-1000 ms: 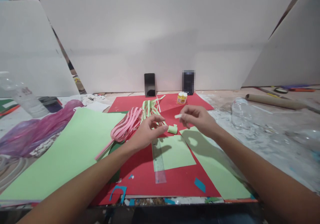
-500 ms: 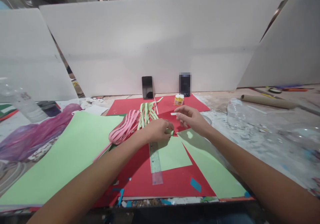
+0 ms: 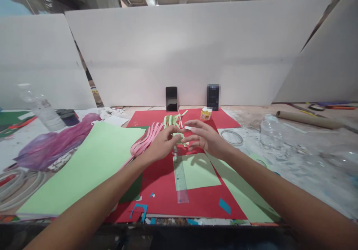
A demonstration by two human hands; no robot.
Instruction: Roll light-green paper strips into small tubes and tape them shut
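Note:
My left hand (image 3: 163,144) is over the red sheet, fingers curled round a small pale green paper piece (image 3: 183,140), partly hidden. Close by on the right, my right hand (image 3: 208,139) pinches a small white strip (image 3: 188,128) at its fingertips, the other fingers spread. Behind the left hand lies a looped bundle of pale green paper strips (image 3: 171,121). Against that arm rests a pink bundle of paper strips (image 3: 145,140) on a stick. Below both hands, a clear ruler (image 3: 181,181) lies along the left edge of a pale green paper piece (image 3: 200,177).
Large pale green sheets (image 3: 81,171) lie left, another green sheet (image 3: 243,194) right. A yellow-labelled jar (image 3: 206,114) and two phones (image 3: 171,99) stand behind. Right are a tape ring (image 3: 232,138), a plastic jar (image 3: 270,130) and a cardboard tube (image 3: 307,119). A purple bag (image 3: 56,145) lies left.
My left hand has lifted and turned, its fingertips now nearer my right hand. The right hand has moved slightly with the white strip. The camera view has shifted a little.

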